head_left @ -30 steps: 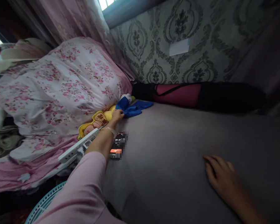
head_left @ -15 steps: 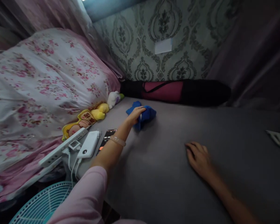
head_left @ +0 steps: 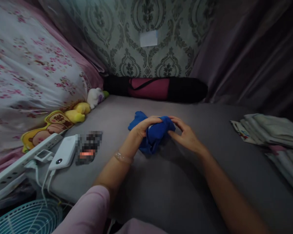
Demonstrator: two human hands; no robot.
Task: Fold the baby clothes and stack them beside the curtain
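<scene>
A crumpled blue cloth (head_left: 158, 133) is bunched up over the grey bed sheet (head_left: 107, 136), near the middle of the head view. My left hand (head_left: 146, 125) is closed over the cloth from the left, its fingers partly hidden by the fabric. From the right, my right hand (head_left: 187, 136) grips the cloth's edge between thumb and fingers. Part of the cloth spreads out to the left behind my left wrist, which wears a pale bangle (head_left: 123, 157). What kind of garment or cloth it is I cannot make out.
Left are plush toys (head_left: 78, 112), a power strip (head_left: 46, 148), a white power bank (head_left: 63, 152) and a blurred-out phone (head_left: 89, 148). A blue fan (head_left: 26, 217) stands below. Folded cloths (head_left: 271, 130) lie right. A long black and pink bag (head_left: 151, 88) lies along the wall.
My right hand has come from the sheet on the right to the blue cloth and taken hold of it. The cloth has been drawn slightly nearer. The view has turned right.
</scene>
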